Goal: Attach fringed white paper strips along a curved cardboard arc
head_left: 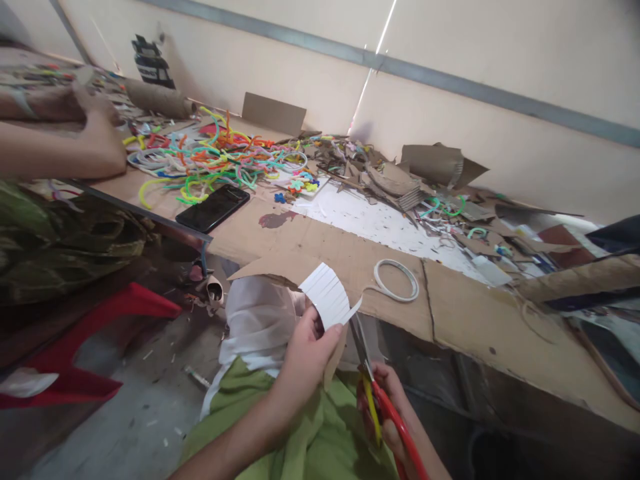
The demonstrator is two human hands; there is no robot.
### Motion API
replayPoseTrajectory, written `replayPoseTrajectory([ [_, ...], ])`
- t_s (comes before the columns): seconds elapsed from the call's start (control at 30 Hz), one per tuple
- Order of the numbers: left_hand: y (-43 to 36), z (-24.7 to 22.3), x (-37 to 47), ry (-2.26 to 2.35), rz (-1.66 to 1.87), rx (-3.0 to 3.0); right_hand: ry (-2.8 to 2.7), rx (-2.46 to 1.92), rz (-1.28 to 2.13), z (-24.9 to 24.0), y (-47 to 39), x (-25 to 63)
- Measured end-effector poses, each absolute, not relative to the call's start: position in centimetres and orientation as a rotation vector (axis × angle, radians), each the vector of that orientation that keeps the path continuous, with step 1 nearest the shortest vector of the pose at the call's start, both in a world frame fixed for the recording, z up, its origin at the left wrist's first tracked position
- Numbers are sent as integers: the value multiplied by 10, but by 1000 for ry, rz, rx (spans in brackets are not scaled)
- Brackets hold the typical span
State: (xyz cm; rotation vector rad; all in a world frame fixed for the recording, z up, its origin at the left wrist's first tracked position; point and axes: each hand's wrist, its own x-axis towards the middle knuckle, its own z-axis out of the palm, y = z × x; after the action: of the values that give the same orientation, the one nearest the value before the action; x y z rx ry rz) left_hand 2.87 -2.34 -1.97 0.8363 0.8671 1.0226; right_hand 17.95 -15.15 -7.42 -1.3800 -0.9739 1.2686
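Note:
My left hand [310, 343] is closed on a piece of cardboard [273, 267] whose front bears several white tape strips [327, 297] side by side. From its right edge a free tape end runs toward a roll of white tape [397, 280] lying on the table. In my right hand [387, 393] are scissors [397, 420] with red and yellow handles. Their blades point up beside the tape end, just right of my left fingers. Whether the blades touch the tape I cannot tell.
A cardboard-covered table [350, 250] spans the view. On it lie a black phone [213, 208], a heap of colourful pipe cleaners [225, 157] and cardboard scraps [395, 183]. Another person's arm [95, 143] rests at the left. A red plastic stool [100, 340] stands below.

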Motion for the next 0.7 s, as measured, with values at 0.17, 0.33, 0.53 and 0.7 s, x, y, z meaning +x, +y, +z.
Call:
replayPoseTrajectory([
  [0.17,-27,-20,34,895,1020,845,-888,-1425,1196,-73,-149,172],
  [0.33,-30,-23,36,901,1020,899,-902,-1399,1174,-73,-144,164],
  [0.53,-33,-22,36,927,1010,924,-894,-1403,1151,-72,-138,158],
  [0.7,-34,-24,37,932,1013,943,-858,-1452,1146,-67,-138,156],
])
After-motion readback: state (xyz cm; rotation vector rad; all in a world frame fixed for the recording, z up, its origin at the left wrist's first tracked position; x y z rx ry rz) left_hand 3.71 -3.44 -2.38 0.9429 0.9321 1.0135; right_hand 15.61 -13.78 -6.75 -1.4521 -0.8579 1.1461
